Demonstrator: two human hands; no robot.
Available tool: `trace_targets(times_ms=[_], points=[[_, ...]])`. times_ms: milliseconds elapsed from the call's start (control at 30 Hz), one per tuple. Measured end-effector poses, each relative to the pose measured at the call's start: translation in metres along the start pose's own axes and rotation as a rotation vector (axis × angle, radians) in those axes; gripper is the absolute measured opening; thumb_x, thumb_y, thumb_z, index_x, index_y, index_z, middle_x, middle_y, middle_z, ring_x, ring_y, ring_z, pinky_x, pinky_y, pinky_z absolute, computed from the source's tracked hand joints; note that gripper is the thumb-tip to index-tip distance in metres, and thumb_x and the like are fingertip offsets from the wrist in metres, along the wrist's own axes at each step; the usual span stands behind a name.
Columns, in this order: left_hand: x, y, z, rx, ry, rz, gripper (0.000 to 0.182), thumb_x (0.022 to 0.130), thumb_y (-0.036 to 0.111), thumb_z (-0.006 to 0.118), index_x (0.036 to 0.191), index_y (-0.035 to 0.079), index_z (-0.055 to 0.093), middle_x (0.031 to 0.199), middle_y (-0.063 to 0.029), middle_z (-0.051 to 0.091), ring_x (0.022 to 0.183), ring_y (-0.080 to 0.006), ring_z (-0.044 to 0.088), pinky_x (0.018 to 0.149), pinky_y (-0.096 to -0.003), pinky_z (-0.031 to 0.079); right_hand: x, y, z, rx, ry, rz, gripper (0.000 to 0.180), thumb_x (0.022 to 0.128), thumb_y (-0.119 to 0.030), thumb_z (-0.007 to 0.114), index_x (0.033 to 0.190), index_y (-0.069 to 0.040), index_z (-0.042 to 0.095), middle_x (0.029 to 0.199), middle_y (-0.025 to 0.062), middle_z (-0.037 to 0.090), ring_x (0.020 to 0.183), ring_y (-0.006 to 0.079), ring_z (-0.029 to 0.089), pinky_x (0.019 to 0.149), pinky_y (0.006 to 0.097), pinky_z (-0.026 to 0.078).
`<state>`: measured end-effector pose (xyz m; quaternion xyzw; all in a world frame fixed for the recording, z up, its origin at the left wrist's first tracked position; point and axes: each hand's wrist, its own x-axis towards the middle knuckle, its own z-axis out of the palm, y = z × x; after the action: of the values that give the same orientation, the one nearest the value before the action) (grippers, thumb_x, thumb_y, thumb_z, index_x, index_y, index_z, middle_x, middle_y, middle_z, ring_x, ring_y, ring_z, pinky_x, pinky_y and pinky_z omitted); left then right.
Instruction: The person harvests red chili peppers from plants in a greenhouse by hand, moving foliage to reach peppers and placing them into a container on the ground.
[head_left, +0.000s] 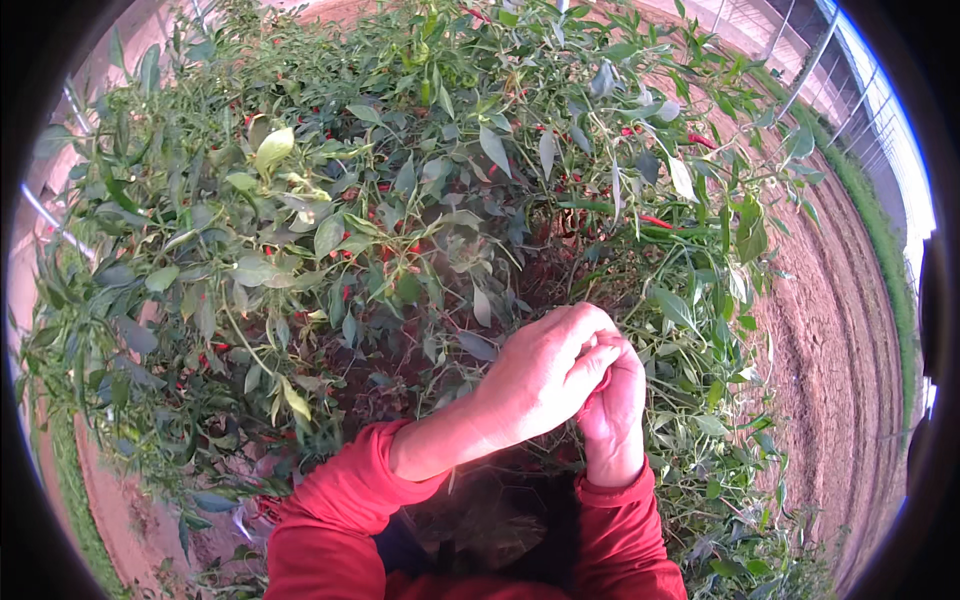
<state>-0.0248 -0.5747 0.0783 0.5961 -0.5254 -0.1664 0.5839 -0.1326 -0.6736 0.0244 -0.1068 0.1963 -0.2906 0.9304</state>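
My two hands meet in front of the pepper plants, low and right of the middle. My left hand reaches across, its thumb and fingers against my right hand. A bit of red, which looks like red chili peppers, shows between the palm and fingers of my right hand. How many are held there is hidden. The left fingertips are also hidden, so whether they pinch anything is unclear. Leaves and thin stems surround both hands.
More red chili peppers hang among the leaves, one to the upper right. Furrowed bare soil runs along the right, with a green strip beyond. Metal poles stand at the upper right. Whitish plastic lies low on the left.
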Motion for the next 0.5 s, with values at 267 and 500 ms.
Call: trace_targets(times_ms=[267,500], points=[[-0.038,-0.002,0.017,0.544,0.402,0.159,0.023,0.092,0.014,0.076,0.111,0.004,0.067,0.095,-0.0108,0.065,0.086,-0.0318,0.066,0.075,-0.0437,0.054,-0.011,0.056,-0.011,0.002,-0.105,0.1,0.036,0.113,-0.033,0.044,0.122,-0.006,0.066,0.12,0.0106,0.071,0.112,0.0269,0.067,0.105,0.0431,0.053],[-0.048,-0.012,-0.017,0.931,0.323,0.139,0.038,0.093,0.042,0.074,0.103,0.006,0.068,0.099,-0.0099,0.063,0.096,-0.0331,0.059,0.09,-0.05,0.043,-0.021,0.091,0.004,0.033,-0.237,0.152,0.049,0.115,-0.05,0.04,0.129,-0.009,0.063,0.125,0.0098,0.07,0.115,0.0286,0.066,0.107,0.0466,0.052]])
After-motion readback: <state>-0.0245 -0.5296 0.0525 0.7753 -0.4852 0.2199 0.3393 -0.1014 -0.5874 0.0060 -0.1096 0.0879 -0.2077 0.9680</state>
